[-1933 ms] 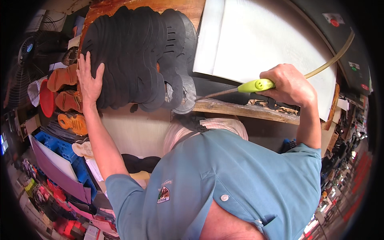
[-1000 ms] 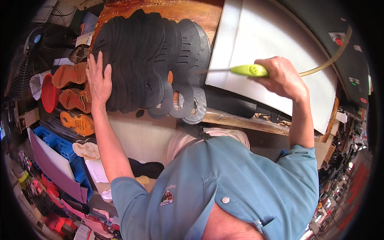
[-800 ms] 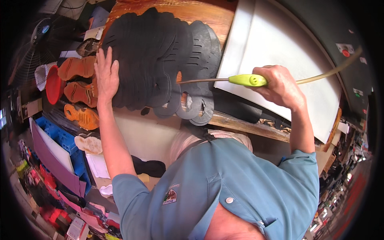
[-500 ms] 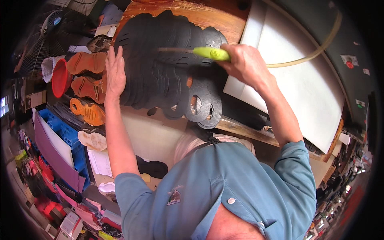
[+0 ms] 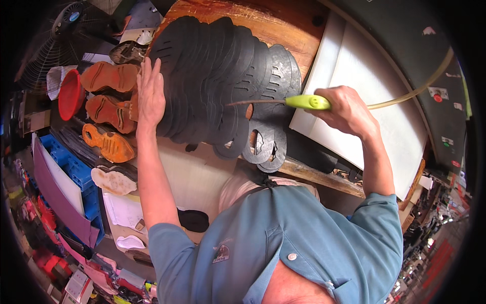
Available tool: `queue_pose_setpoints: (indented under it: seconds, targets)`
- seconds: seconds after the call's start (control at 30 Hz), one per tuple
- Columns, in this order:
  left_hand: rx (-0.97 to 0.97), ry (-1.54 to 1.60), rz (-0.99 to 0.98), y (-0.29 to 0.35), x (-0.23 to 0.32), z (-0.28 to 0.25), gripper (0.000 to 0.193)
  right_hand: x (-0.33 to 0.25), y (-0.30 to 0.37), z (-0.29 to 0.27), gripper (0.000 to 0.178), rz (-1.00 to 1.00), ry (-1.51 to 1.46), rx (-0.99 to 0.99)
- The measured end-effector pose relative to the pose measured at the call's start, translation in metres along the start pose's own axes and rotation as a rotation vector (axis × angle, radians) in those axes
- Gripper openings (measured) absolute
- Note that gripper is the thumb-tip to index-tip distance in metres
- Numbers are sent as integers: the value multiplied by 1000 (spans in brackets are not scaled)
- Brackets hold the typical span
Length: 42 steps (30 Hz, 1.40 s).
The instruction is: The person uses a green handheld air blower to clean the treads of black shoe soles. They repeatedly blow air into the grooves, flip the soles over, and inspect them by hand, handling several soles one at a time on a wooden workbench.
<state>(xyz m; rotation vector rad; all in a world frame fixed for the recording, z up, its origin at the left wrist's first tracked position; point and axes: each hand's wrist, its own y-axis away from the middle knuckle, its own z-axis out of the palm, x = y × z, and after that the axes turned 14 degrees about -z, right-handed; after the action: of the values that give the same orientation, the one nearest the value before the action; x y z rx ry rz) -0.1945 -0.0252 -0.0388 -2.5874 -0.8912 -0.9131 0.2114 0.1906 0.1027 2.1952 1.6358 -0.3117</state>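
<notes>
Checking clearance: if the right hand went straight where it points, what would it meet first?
Probably the black sole pieces; the right hand aims its green blow gun across them, depth unclear.

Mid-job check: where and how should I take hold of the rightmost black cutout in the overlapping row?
Pinch the rightmost black cutout by its ring-shaped near end, probably best from the person's side: that end reaches the bench's front edge, and the opening in it leaves a narrow band to grip.
</notes>
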Motion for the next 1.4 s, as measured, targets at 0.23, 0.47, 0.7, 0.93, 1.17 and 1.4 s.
queue_pose_setpoints:
  seconds: [0.23,0.47,0.7,0.93,1.17,1.4]
  targets:
    - [-7,69,7,0,-2,-2,58,20,-4,0,27,291,25,233]
    - [-26,146,21,2,3,-7,51,9,-22,4,28,187,-36,201]
    - [-3,227,-27,9,19,0,53,-8,-67,16,29,-42,-87,72]
    - [-11,531,-41,7,16,1,53,-13,-93,7,23,-46,20,-12]
    - [6,651,-149,12,15,-2,52,-8,-79,2,25,-138,-55,-34]
    - [-5,657,-97,14,23,5,53,28,-68,-14,24,-48,-48,7]
